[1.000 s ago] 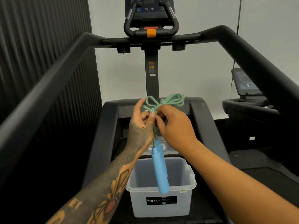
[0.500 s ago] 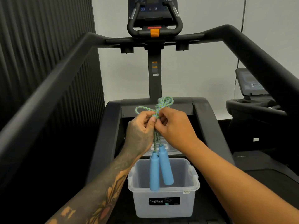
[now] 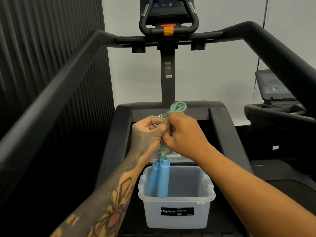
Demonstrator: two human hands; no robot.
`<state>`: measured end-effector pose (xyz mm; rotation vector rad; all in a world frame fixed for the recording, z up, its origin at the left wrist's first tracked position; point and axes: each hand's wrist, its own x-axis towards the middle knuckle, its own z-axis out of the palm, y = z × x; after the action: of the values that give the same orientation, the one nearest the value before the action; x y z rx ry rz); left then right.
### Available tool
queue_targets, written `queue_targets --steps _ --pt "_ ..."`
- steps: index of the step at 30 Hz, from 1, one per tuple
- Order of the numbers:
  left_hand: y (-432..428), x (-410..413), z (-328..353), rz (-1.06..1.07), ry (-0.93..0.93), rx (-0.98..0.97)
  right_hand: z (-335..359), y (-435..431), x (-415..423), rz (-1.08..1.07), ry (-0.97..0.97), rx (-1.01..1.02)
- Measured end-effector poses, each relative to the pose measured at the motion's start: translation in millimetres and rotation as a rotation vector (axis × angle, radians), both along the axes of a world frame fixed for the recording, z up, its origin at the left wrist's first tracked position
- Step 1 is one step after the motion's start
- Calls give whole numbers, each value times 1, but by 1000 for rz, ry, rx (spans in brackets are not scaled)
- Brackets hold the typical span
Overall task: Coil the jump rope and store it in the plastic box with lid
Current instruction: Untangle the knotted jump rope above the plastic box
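A green-blue braided jump rope (image 3: 177, 107) is bunched into loops between my hands, above an open translucent plastic box (image 3: 177, 214) with a black Megabox label. My left hand (image 3: 147, 132) and my right hand (image 3: 184, 134) touch each other, both pinched on the rope where the loops are gathered. A loop sticks up behind my right hand. The two blue handles (image 3: 159, 178) hang side by side below my hands, their lower ends over the box's opening. A clear sheet that could be the lid (image 3: 174, 156) lies just behind the box, mostly hidden by my hands.
The box stands on the black treadmill belt (image 3: 227, 211). Black handrails run along the left (image 3: 56, 89) and right (image 3: 280, 53), joined by a crossbar under the console (image 3: 168, 12). A dark ribbed wall is on the left, a second machine (image 3: 277, 103) on the right.
My hands have closed together on the rope, and the loops above them have drawn tighter and smaller. The second handle has swung beside the first; both hang a little lower toward the box.
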<state>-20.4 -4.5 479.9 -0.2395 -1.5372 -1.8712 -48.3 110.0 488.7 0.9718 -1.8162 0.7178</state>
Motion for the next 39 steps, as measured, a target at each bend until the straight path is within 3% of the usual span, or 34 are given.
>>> queue_targets --steps 5,9,13,21,23,28,30,39 --pt "-4 0 1 -50 3 -30 1 4 -2 132 -86 -145" --pt "-9 2 2 -16 89 -197 0 3 0 -109 101 -16" --pt "-6 4 2 -20 119 -223 -1 0 -1 -70 110 -53" --pt "4 3 -8 -144 90 11 -12 -3 1 272 -374 -424" --pt "3 1 -10 -107 97 -17 -11 -1 3 291 -416 -417" --pt "-5 -2 -13 -40 105 -145 -6 5 1 -212 96 55" --pt "-6 -2 -12 -40 107 -146 -3 4 3 -221 131 96" --pt "-4 -1 -13 -113 76 -22 -10 2 2 227 -380 -172"
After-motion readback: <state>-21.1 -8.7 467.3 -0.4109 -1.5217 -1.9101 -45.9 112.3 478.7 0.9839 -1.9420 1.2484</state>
